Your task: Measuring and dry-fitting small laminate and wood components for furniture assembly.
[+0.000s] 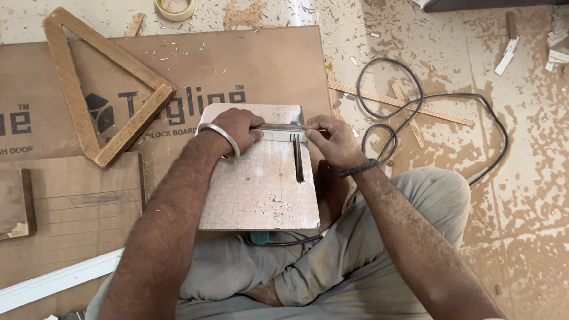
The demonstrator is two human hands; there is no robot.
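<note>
A small pale board (253, 187) rests on my lap, with a narrow slot (298, 160) cut through it near its right side. My left hand (236, 130), with a metal bangle on the wrist, presses a thin grey strip (281, 128) against the board's far edge. The fingers of my right hand (333, 138) pinch the strip's right end beside the slot. A teal tool body (260, 238) peeks out under the board's near edge.
A large brown board (163, 69) lies on the floor with a wooden triangle frame (99, 85) on it. A black cable (424, 107) loops on the dusty floor at right. A tape roll (174, 3) sits at the top, a white moulding (44, 286) lower left.
</note>
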